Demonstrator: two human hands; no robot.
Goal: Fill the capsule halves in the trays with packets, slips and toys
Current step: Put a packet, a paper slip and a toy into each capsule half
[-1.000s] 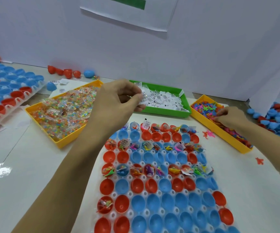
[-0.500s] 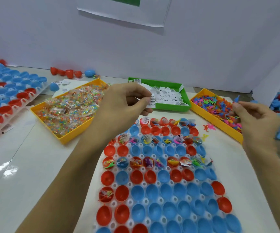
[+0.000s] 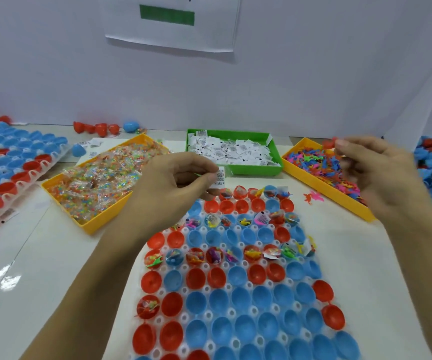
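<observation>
**Both hands loaded above a half-filled tray**

Hands first: the left hand (image 3: 181,178) pinches a white slip (image 3: 220,178) between thumb and forefinger above the far rows of the tray (image 3: 238,289); the right hand (image 3: 373,172) pinches a small red toy (image 3: 328,144) at its fingertips over the yellow toy bin (image 3: 324,185).

Most of the capsule halves (image 3: 241,298) nearer me sit bare, while the far rows alternate between filled and bare. The packet bin (image 3: 90,227) and the green slip bin (image 3: 235,171) lie beyond the tray.

The biggest risk, I reckon, is miscounting across so many look-alike cups: a slip or toy lands in a half that already has one, or a cup gets skipped. A smaller risk is the light slip fluttering off the rim, or the tiny toy bouncing out, like the pink one (image 3: 313,196) already lying loose on the table.

The left wrist hides several cups, the right hand is blurred, and the toy's shape is unreadable.
</observation>
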